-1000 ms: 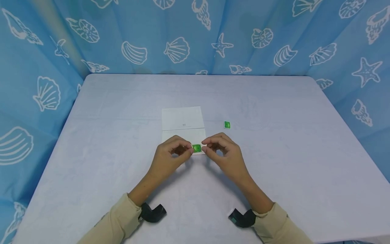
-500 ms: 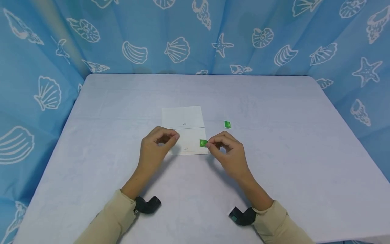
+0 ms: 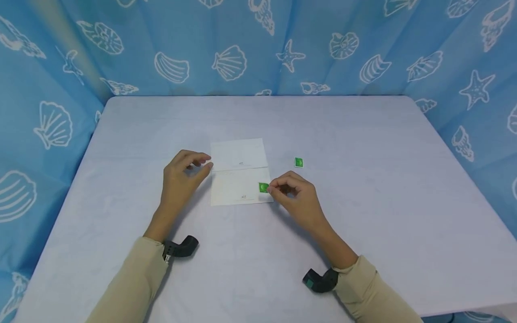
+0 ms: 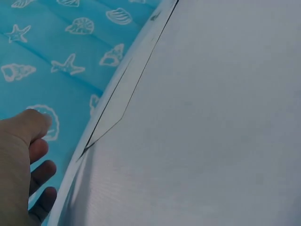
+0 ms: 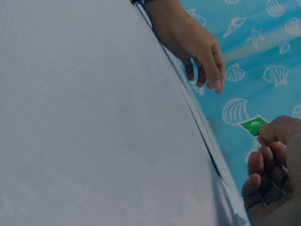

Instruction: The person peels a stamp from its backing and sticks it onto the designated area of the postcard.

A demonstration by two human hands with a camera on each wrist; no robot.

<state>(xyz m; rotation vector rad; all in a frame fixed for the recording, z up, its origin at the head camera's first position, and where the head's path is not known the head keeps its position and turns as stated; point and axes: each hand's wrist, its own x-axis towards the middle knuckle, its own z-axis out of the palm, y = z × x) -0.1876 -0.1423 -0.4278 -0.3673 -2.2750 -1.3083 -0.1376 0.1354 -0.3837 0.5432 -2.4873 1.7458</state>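
Away from over the white paper (image 3: 238, 153) goes the left hand (image 3: 179, 179): half a second ago its fingertips were above the paper, and now the head view puts them at its left edge, beside the upper half. From where I sit, I see its thumb and forefinger slightly apart with nothing between them, the other fingers loosely bent; the left wrist view shows the hand raised, apart from the paper. I have the right hand (image 3: 298, 199) in nearly the same place as before, thumb and forefinger pinching the green stamp (image 3: 263, 187) by its right edge. That stamp shows over the right side of the paper's lower half, and the right wrist view gives me its white border and shows it lifted off the table (image 3: 375, 202). A dark line crosses the paper, with a small printed mark on each half; I cannot tell whether it is a fold or the meeting of two sheets. Beyond the right hand, to the right of the paper, a second stamp (image 3: 299, 162) lies green side up. Tan sleeves (image 3: 128, 279) reach both wrists, each with a black camera (image 3: 182, 246), and a blue curtain (image 3: 250, 27) printed with white shells hangs behind the table.
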